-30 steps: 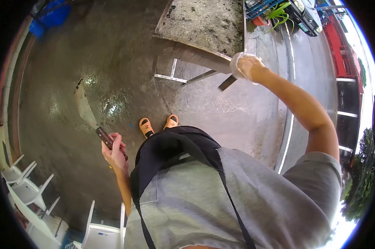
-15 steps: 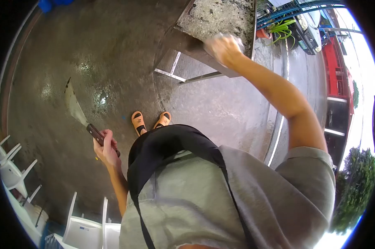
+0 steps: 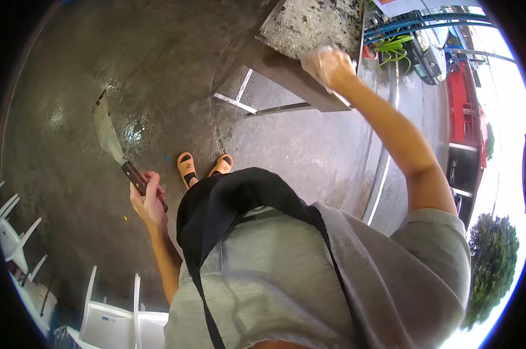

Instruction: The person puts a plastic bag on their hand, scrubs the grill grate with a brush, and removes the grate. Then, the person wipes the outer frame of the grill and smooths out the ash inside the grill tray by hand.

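A large knife [image 3: 108,131] with a broad, stained blade and a dark riveted handle is in my left hand [image 3: 150,200], its tip pointing up and away over the floor. My right hand [image 3: 331,68] is at the near edge of a metal stand [image 3: 298,75] whose top tray holds grey, ash-like material [image 3: 309,26]. Whitish, translucent material, like thin plastic or a cloth, is bunched in the closed fingers of that hand. The fingertips are partly hidden by it.
White plastic chairs [image 3: 106,326] stand at the lower left. Orange sandals [image 3: 186,167] are on my feet on the wet floor [image 3: 158,75]. A potted plant [image 3: 395,46], a blue railing [image 3: 425,24] and a parked vehicle [image 3: 428,61] are at the upper right.
My right hand has moved from the stand's right corner leftward along its near edge, then slightly back right. The dark flat end seen below that hand earlier no longer shows. The knife stays held.
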Tool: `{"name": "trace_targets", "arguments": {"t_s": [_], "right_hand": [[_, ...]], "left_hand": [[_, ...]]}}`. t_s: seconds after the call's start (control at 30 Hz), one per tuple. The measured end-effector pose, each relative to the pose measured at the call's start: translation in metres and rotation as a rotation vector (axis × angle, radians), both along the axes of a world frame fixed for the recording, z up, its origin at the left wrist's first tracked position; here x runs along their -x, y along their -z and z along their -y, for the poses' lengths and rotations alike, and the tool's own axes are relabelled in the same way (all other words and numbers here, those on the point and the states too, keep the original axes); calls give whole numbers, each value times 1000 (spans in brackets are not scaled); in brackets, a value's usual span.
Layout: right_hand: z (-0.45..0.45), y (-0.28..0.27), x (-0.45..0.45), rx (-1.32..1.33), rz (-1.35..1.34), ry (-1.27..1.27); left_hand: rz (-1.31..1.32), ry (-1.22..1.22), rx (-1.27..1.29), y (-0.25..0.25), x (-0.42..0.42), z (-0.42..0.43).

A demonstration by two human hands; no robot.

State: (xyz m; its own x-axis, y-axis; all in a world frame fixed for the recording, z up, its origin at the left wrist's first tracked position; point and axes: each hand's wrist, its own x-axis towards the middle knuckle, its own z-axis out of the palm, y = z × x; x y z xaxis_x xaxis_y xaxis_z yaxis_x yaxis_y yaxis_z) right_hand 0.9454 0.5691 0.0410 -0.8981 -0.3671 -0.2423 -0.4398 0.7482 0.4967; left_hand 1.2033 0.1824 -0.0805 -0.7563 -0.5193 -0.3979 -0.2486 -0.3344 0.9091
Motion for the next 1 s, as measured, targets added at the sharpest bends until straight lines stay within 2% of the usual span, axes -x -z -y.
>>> {"name": "trace_targets", "arguments": {"t_s": [0.03, 0.1, 0.2, 0.23, 0.27, 0.3, 0.37, 0.43, 0.47, 0.5, 0.57, 0.6, 0.63, 0.7, 0.8, 0.9, 0.93, 0.97, 1.0], "right_hand": [[3, -1, -9, -32, 116, 190], [-22, 23, -18, -393, 340, 177], [16, 30, -16, -235, 229, 68], [32, 27, -8, -25, 131, -81], [39, 35, 6, -33, 2, -232], [92, -1, 17, -78, 336, 296], [30, 53, 4, -37, -107, -356], [23, 49, -15, -193, 172, -75], [32, 43, -15, -266, 313, 194], [31, 52, -7, -268, 320, 185], [42, 60, -7, -157, 147, -131], [66, 55, 6, -181, 189, 8], [75, 57, 17, -112, 95, -52], [79, 53, 20, -73, 141, -35], [-4, 100, 12, -150, 233, -159], [5, 96, 12, -228, 196, -275], [47, 72, 17, -118, 256, -26], [96, 34, 11, -127, 193, 2], [89, 44, 16, -56, -38, -182]], "left_hand": [[-9, -7, -6, -1, 2, 0], [44, 57, 7, -5, 1, 3], [-8, 27, 2, 3, 2, 1], [-2, 27, 2, 1, 3, 1], [32, 47, -14, -2, 4, 2], [68, 69, -29, -4, 2, 3], [76, 68, -1, -8, 0, 5], [82, 58, 20, -6, -2, 6], [73, 31, 27, -1, -3, 6], [66, 4, 36, 2, -4, 5], [85, 5, 19, 3, -9, 8], [84, -4, 0, 3, -7, 8], [83, -9, -3, 4, -5, 6], [33, -35, 0, 3, -6, 5], [88, -14, 8, -3, -4, 8], [84, -11, 26, 8, -5, 10], [90, -2, 25, 7, -7, 10], [74, -23, 5, 6, -4, 8], [60, -41, -19, 5, -4, 6]]}}
